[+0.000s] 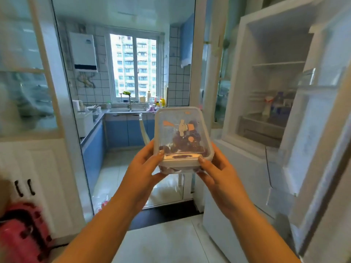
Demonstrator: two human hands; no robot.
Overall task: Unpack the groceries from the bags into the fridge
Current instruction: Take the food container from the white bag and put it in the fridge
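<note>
— What's closest to the camera?

— Two bare forearms reaching forward. The left hand [141,168] and the right hand [218,171] hold a clear plastic container [181,137] between them, in the air in front of the kitchen doorway, just left of the open fridge [252,103].

— How do the fingers sit?

— Each hand clamps a near corner of the box: a thumb presses on the lid rim, the other fingers curl underneath. The left thumb [161,154] and right thumb [201,160] lie on the edge nearest the camera.

— What's inside?

— Dark purple pieces, blurred through the lid [180,114], which carries an orange and blue print. The lid is on.

— And the fridge?

— Its door [321,141] swings open on the right. A spray bottle [267,105] and blue packages stand on a lower shelf [266,120]; higher up is a bare glass shelf [277,64].

— Anything else?

— A red case [22,234] at lower left, a sink [121,110] under the kitchen window [133,67].
</note>
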